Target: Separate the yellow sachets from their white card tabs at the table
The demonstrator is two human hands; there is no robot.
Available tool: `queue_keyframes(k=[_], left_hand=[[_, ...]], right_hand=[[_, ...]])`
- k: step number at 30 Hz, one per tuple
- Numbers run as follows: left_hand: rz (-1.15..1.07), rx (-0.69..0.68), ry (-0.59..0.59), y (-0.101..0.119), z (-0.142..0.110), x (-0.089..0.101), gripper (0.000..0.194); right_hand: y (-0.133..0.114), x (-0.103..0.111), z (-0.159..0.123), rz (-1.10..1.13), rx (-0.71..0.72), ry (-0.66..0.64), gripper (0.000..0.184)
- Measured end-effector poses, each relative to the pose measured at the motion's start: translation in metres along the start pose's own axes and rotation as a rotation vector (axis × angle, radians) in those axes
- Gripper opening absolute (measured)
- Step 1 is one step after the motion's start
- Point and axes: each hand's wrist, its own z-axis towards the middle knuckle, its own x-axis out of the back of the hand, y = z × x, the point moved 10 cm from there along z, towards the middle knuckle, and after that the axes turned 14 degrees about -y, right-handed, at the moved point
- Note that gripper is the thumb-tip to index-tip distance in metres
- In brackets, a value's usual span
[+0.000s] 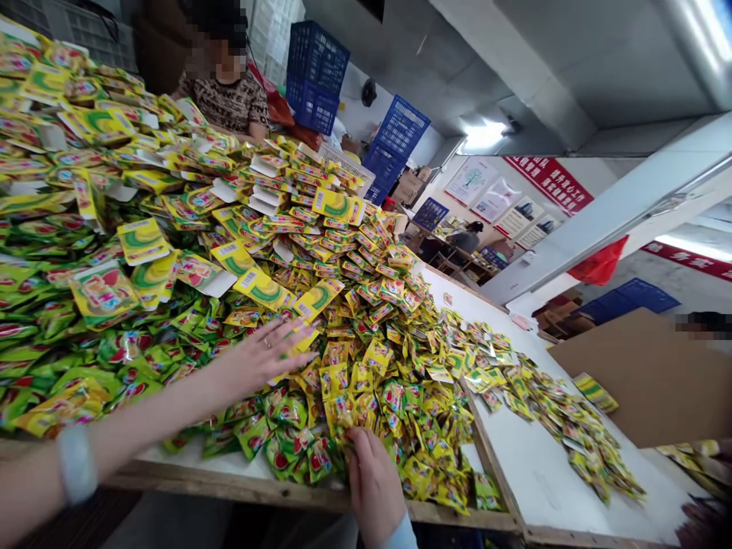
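Note:
My left hand point(273, 352) reaches over the pile with its fingers stretched out. Beneath and beyond its fingertips lies a flat yellow box point(318, 299) with a green melon picture; I cannot tell whether they touch. Near the table's front edge, my right hand point(373, 482) has thumb and fingers pinched together on a yellow candy packet point(339, 412). Green candy packets point(291, 408) with red fruit prints lie left of that hand. Loose yellow packets point(426, 476) are heaped on its right.
A big heap of flat boxes point(97, 126) rises at the left and back. A wooden edge strip point(492, 457) divides the white table point(549, 473), with more packets beyond it. A person point(226, 103) sits behind the heap. A cardboard sheet point(646, 374) stands at right; blue crates point(317, 72) are stacked behind.

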Motion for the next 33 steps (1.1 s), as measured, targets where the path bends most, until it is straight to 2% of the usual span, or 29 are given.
queue_keyframes(k=[2, 5, 9, 12, 14, 15, 16, 17, 19, 21, 24, 26, 28, 31, 33], left_hand=[[0.094, -0.107, -0.037, -0.02, 0.008, 0.001, 0.08], [0.139, -0.206, -0.106, -0.032, 0.022, -0.003, 0.074], [0.077, -0.252, -0.144, -0.023, 0.028, 0.004, 0.053], [-0.085, -0.161, -0.032, -0.016, 0.022, 0.026, 0.066], [-0.308, -0.058, 0.035, -0.009, 0.013, 0.036, 0.068], [-0.478, 0.007, 0.036, -0.005, 0.007, 0.033, 0.063], [-0.699, 0.09, 0.014, 0.0, 0.002, 0.024, 0.054], [-0.969, 0.203, -0.03, 0.005, -0.006, 0.006, 0.046], [-1.531, 0.373, -0.132, 0.036, -0.021, -0.036, 0.031], [-1.921, 0.407, -0.238, 0.079, -0.028, -0.066, 0.021], [-2.114, 0.3, -0.308, 0.12, -0.026, -0.086, 0.022], [-2.119, 0.221, -0.301, 0.13, -0.022, -0.091, 0.023], [-2.095, 0.187, -0.264, 0.13, -0.019, -0.09, 0.023], [-1.943, 0.165, -0.258, 0.124, -0.019, -0.079, 0.023], [-1.841, 0.167, -0.32, 0.125, -0.02, -0.071, 0.023]], right_hand=[[-0.005, -0.007, 0.006, -0.105, 0.002, -0.07, 0.029], [-0.003, -0.013, 0.009, -0.039, -0.038, -0.053, 0.028], [0.01, -0.008, 0.002, 0.182, -0.077, 0.042, 0.016], [0.023, 0.008, -0.004, 0.26, -0.115, 0.12, 0.01], [0.036, 0.02, -0.008, 0.491, -0.153, 0.183, 0.019], [0.042, 0.025, -0.009, 0.656, -0.17, 0.199, 0.028], [0.046, 0.028, -0.009, 0.821, -0.185, 0.203, 0.037], [0.046, 0.032, -0.008, 0.956, -0.193, 0.19, 0.043], [0.035, 0.043, -0.003, 1.078, -0.185, 0.133, 0.043], [0.017, 0.059, 0.003, 1.079, -0.146, 0.111, 0.031], [-0.021, 0.082, 0.015, 0.952, 0.014, 0.14, 0.02], [-0.048, 0.086, 0.022, 0.801, 0.127, 0.107, 0.017], [-0.066, 0.081, 0.028, 0.647, 0.172, 0.015, 0.017], [-0.074, 0.072, 0.033, 0.488, 0.146, -0.15, 0.017], [-0.077, 0.066, 0.034, 0.414, 0.122, -0.291, 0.017]])
